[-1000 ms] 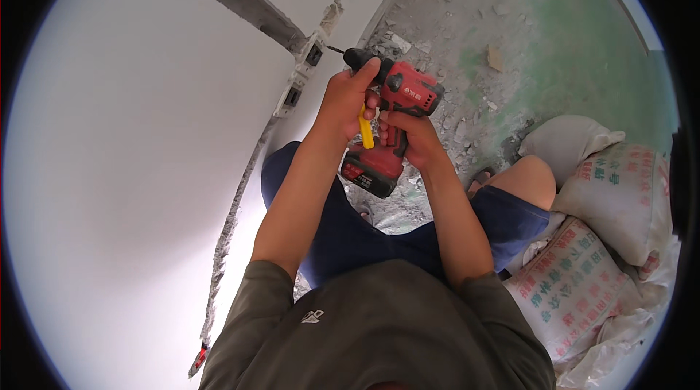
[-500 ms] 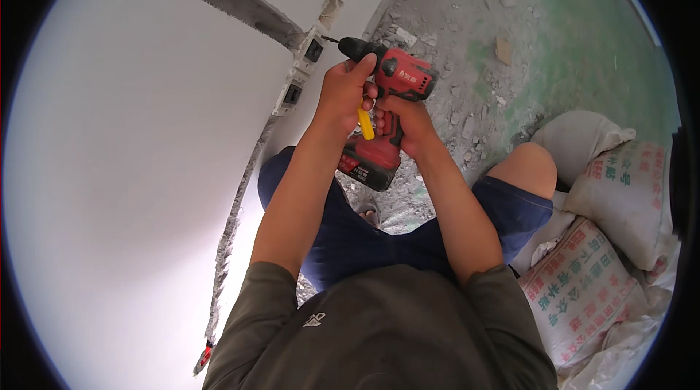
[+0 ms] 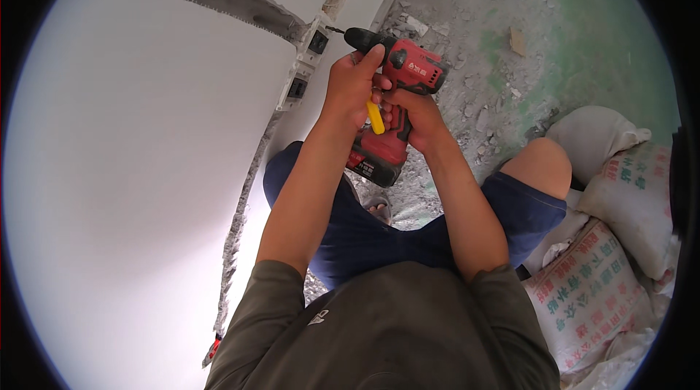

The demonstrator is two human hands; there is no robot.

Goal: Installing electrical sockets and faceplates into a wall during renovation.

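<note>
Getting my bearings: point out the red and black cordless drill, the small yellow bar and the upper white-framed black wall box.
Red and black cordless drill [image 3: 421, 62]: head view, red motor housing.
Small yellow bar [image 3: 375, 118]: head view, middle of visible length.
Upper white-framed black wall box [image 3: 318, 42]: head view, black centre.

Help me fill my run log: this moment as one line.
left hand: at front of red drill, holding yellow object | right hand: on its handle | bit: tip by upper wall box, contact unclear

From here I see a white wall [image 3: 146, 134], brightest beside its rough groove [image 3: 234, 240], and a debris-strewn grey floor [image 3: 467, 7] with greenish patches [image 3: 576, 40], filled sacks [image 3: 589, 299] piled toward its right edge.
</note>
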